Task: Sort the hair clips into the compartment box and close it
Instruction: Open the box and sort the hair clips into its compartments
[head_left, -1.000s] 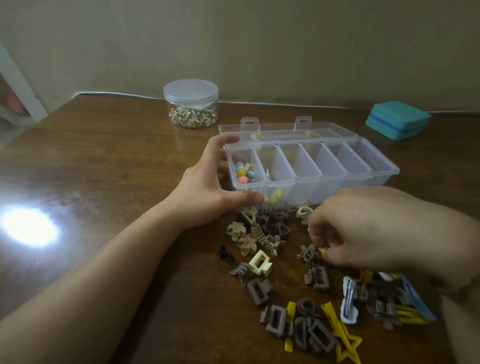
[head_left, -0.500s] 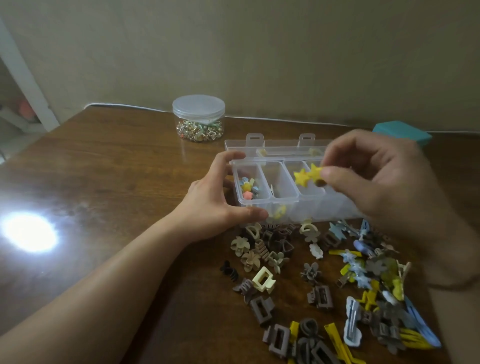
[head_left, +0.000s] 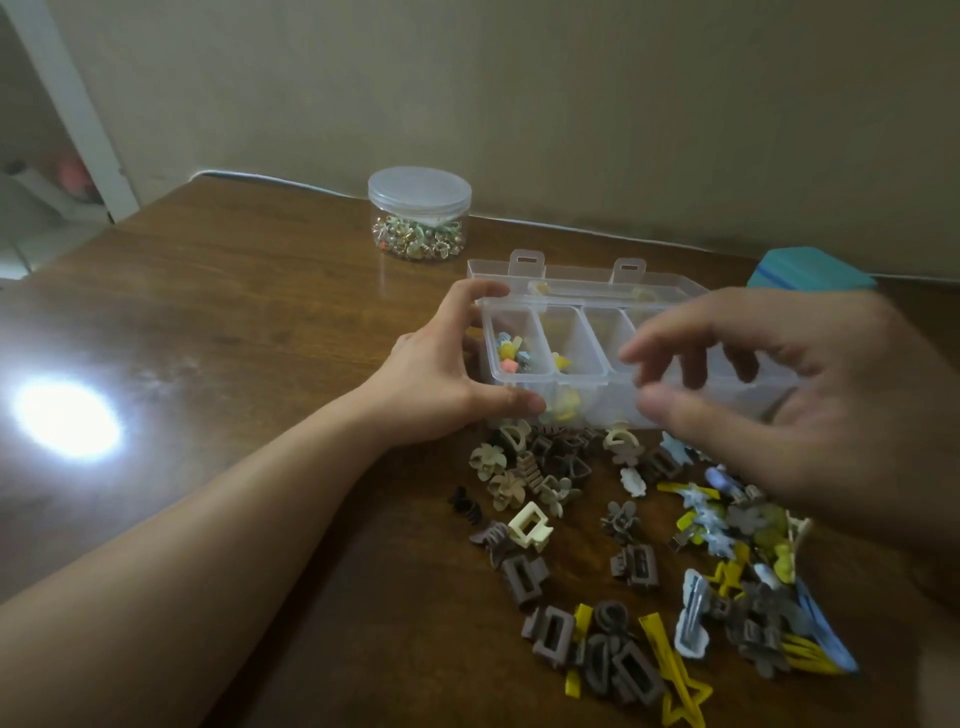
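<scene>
A clear compartment box (head_left: 597, 376) stands open on the table, its lid (head_left: 582, 275) laid back behind it. My left hand (head_left: 447, 379) grips the box's left end. The leftmost compartment holds small coloured clips (head_left: 511, 353). Yellow star clips (head_left: 562, 362) lie in the second compartment. My right hand (head_left: 789, 395) hovers over the box's right half, blurred, fingers apart and holding nothing. A pile of hair clips (head_left: 550, 467) in brown, cream, yellow and blue lies in front of the box.
A round clear jar (head_left: 418, 213) of small trinkets stands behind the box near the wall. A teal case (head_left: 810, 267) sits at the back right. A yellow star-shaped clip (head_left: 680, 686) lies near the table's front. A bright light glare (head_left: 67, 421) marks the table's left.
My right hand picked yellow star clips from the pile, lifted them over the box, and has now let them go into the second compartment. My left hand stayed on the box.
</scene>
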